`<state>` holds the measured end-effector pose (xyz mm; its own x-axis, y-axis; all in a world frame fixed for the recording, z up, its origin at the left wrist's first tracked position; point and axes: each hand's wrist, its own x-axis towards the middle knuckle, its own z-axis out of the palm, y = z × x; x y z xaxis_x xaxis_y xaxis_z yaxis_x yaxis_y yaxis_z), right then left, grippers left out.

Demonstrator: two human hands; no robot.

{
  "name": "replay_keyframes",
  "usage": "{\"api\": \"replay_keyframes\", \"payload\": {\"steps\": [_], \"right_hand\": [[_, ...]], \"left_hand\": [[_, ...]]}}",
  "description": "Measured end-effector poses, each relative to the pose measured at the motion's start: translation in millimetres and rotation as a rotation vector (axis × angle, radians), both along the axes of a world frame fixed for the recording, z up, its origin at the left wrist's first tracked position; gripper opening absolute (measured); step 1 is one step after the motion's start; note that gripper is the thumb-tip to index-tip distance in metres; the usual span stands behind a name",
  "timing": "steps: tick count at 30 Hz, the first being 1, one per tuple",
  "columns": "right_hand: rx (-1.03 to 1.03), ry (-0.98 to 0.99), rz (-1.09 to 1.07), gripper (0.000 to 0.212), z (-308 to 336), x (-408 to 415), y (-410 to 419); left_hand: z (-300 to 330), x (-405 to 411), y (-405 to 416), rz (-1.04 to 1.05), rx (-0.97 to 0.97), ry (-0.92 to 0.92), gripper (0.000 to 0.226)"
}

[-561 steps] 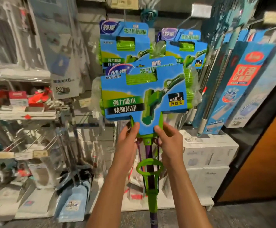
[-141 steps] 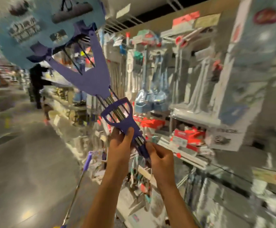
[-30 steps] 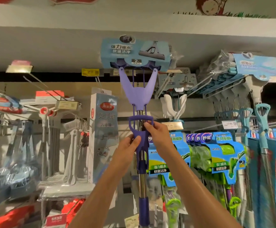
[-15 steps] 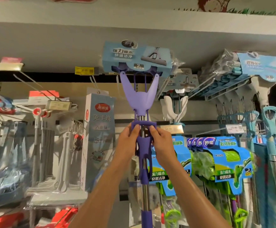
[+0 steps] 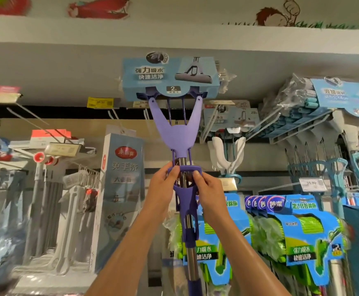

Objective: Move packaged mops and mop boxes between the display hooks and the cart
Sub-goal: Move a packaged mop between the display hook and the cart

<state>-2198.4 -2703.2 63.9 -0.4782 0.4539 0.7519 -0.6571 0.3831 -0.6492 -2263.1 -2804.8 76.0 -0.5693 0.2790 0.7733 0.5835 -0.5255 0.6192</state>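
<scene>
The purple mop (image 5: pixel 175 133) now stands higher than half a second ago, its boxed head (image 5: pixel 171 79) level with the top display hooks (image 5: pixel 114 113). The left hand (image 5: pixel 163 186) and right hand (image 5: pixel 206 190) both grip its wringer handle (image 5: pixel 185 189). Judged step: hanging it; hook engagement is not visible.

- One purple squeeze mop with a light-blue cardboard head sleeve (image 5: pixel 171 79), held up in my two hands (image 5: pixel 163 190).
- One tall grey-blue mop box with a red oval logo (image 5: pixel 122 189).
- One white forked mop frame (image 5: pixel 227 153).
- At least four green sponge mops in blue card packaging (image 5: pixel 304 236); the row overlaps.
</scene>
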Motion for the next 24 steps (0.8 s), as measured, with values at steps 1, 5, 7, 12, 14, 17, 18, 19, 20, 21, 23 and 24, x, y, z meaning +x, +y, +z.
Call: {"api": "replay_keyframes", "payload": {"steps": [1, 5, 7, 12, 14, 17, 18, 19, 20, 21, 23, 24], "right_hand": [[-0.003, 0.009, 0.003, 0.031, 3.8, -1.9, 2.2], [-0.027, 0.023, 0.008, 0.034, 16.1, -11.2, 12.6], [-0.058, 0.011, 0.039, 0.033, 19.2, -16.0, 17.8], [-0.05, -0.003, 0.04, 0.035, 26.7, -26.3, 23.5], [-0.062, -0.005, 0.063, 0.033, 29.1, -30.7, 26.1], [-0.083, -0.019, 0.086, 0.032, 31.7, -36.6, 32.7], [-0.098, -0.026, 0.102, 0.032, 32.3, -37.7, 34.9], [-0.112, -0.03, 0.119, 0.032, 33.4, -38.6, 36.8], [-0.122, -0.032, 0.132, 0.031, 34.0, -39.3, 38.5], [-0.128, -0.034, 0.142, 0.031, 34.5, -39.9, 39.9], [-0.133, -0.035, 0.162, 0.031, 34.5, -41.4, 42.6], [-0.135, -0.037, 0.173, 0.031, 34.4, -42.2, 43.9]], "left_hand": [[4.0, -1.7, 2.8, 0.004, 0.001, 0.0, 0.022], [17.0, -8.2, 15.5, 0.009, 0.015, -0.009, 0.021], [20.5, -12.5, 21.8, 0.019, 0.005, -0.008, 0.021], [25.8, -24.3, 30.6, 0.04, 0.008, -0.045, 0.021], [29.5, -27.8, 33.1, 0.058, -0.003, -0.026, 0.022], [33.9, -31.7, 37.1, 0.065, -0.018, -0.009, 0.021], [34.9, -32.8, 38.8, 0.068, -0.021, -0.001, 0.02], [35.8, -33.7, 40.9, 0.072, -0.021, 0.003, 0.02], [36.3, -34.6, 42.7, 0.077, -0.021, 0.001, 0.019], [36.6, -35.4, 44.7, 0.084, -0.022, -0.003, 0.018], [37.5, -38.0, 47.6, 0.096, -0.022, -0.005, 0.017], [37.9, -39.3, 48.9, 0.098, -0.022, -0.005, 0.017]]}}
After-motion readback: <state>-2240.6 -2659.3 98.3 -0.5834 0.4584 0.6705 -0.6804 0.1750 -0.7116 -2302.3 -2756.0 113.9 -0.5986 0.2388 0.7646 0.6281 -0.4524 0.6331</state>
